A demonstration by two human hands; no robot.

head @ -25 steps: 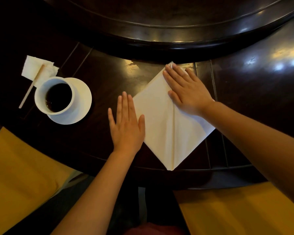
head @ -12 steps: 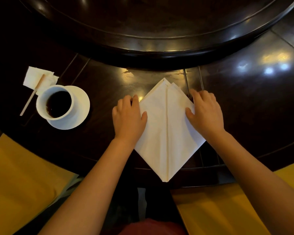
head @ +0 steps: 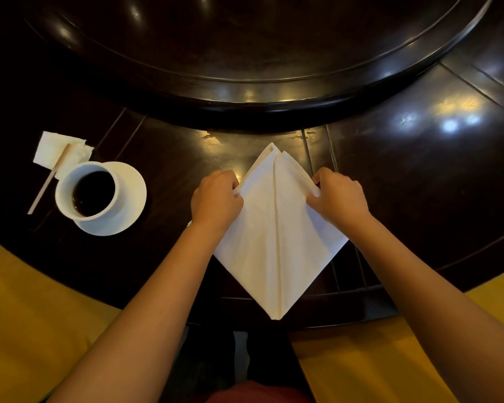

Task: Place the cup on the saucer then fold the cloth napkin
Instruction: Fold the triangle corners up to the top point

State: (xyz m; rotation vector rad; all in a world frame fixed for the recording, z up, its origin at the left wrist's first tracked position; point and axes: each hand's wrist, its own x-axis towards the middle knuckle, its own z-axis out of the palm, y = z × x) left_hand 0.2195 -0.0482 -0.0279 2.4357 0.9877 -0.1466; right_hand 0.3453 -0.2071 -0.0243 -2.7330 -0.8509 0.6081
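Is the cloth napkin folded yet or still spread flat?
Partly folded: the cloth napkin lies in a kite shape, two flaps meeting along a centre seam. The left hand and right hand pinch its upper side edges.

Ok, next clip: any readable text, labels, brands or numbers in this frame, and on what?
None. The white ceramic cup, round white saucer, folded white cloth napkin, small white paper napkin, wooden stir stick and dark wooden table all show no print or marking.
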